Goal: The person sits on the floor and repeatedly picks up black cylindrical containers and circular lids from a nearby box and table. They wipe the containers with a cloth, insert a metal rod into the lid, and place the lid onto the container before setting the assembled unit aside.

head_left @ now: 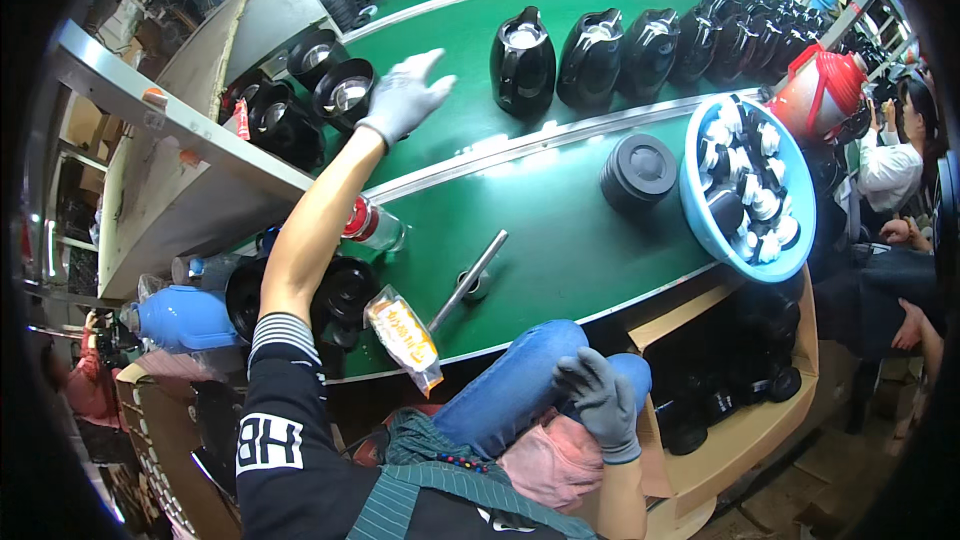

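Note:
My left hand point(405, 98), in a light grey glove, reaches over the green work surface point(540, 210) with its fingers stretched out and nothing in them. Just beside it, black open-topped housings point(345, 90) stand at the left. A row of glossy black jugs point(523, 62) with handles runs off to the far right of my left hand. My right hand point(603, 402), gloved in darker grey, is held above my lap, fingers apart and empty. Below its wrist lies pink cloth point(555, 460) on my lap.
A light blue basin point(690, 190) holds several white-and-black stoppers. Stacked black discs point(640, 172) stand beside it. Nearer are a metal tube point(468, 282), a printed packet point(403, 340) and a red-lidded jar point(375, 225). An open carton point(800, 380) sits at right; co-workers sit beyond.

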The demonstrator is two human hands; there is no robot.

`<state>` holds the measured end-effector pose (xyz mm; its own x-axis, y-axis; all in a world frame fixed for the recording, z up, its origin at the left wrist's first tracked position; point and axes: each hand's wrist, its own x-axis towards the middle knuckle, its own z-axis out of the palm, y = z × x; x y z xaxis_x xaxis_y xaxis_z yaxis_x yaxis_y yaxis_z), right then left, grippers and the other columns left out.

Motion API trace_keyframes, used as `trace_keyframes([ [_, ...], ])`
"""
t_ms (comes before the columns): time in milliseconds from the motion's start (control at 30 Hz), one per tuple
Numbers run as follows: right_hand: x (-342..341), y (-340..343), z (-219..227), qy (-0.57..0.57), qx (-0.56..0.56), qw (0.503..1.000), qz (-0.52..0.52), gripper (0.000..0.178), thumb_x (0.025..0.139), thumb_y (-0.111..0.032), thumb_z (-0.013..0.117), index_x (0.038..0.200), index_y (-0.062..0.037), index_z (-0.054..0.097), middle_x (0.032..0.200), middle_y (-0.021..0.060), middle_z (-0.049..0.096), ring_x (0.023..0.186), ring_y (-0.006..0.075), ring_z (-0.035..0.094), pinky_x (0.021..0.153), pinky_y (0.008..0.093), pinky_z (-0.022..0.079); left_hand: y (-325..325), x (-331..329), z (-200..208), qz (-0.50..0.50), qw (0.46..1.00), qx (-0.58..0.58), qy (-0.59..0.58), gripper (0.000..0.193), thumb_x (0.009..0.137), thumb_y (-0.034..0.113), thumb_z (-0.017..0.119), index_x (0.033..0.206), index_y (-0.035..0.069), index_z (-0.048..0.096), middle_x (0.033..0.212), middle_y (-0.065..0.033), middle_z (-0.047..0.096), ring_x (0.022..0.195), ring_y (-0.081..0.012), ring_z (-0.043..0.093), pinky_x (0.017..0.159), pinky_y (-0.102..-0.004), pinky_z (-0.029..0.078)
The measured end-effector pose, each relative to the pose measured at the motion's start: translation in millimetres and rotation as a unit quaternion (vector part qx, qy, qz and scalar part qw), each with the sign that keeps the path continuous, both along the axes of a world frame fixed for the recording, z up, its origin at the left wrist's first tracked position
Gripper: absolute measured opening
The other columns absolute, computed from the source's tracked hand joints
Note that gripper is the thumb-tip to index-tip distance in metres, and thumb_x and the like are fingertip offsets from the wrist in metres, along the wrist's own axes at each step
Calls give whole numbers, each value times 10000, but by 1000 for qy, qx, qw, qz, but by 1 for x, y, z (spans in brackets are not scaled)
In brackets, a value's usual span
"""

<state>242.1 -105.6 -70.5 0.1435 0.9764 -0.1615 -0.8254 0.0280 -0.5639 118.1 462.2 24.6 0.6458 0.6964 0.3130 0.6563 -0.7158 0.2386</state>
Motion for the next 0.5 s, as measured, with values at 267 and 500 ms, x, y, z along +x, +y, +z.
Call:
trace_keyframes([
  [267,-3,4,-2,-32,-31,999,9,731,1149,-541,330,1652,-11,352,1573,228,549,1443,392,551,1247,532,397,5,-136,-3,195,965,56,168,536,852,223,818,1370,292,697,1252,-114,715,1169,-314,679,990,-485,577],
  [500,-11,5,19,-196,-34,980,-24,584,1182,-386,339,1603,7,439,1492,208,625,1369,304,621,1197,448,462,-38,-121,30,50,988,144,6,387,800,132,827,1174,135,728,1131,-115,723,1096,-339,679,943,-470,568],
])
